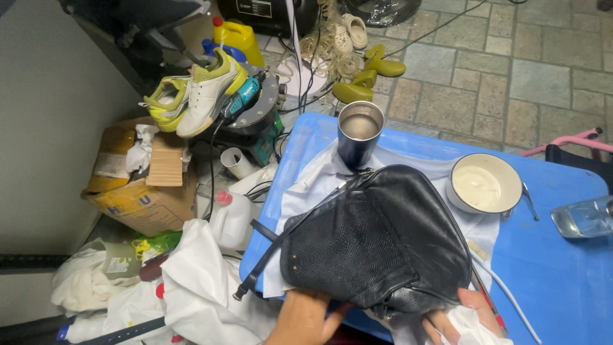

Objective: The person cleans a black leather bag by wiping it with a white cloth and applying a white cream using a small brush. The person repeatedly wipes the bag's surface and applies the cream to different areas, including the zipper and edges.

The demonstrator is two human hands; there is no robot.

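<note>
A black leather bag [377,236] lies on a white cloth [313,185] spread over a blue table [555,268]. My left hand [305,317] touches the bag's near lower edge, fingers spread against it. At the bag's near right corner my right hand [461,317] is closed on a crumpled white rag [469,329]. The bag's strap [262,262] hangs off the table's left edge.
Behind the bag stand a steel cup [359,132] and a round tin of white cream [483,183]. A clear glass bottle [584,217] lies at the right. Left of the table: sneakers [204,92], a cardboard box [137,191], a plastic jug [231,217], white cloths [191,287] on the floor.
</note>
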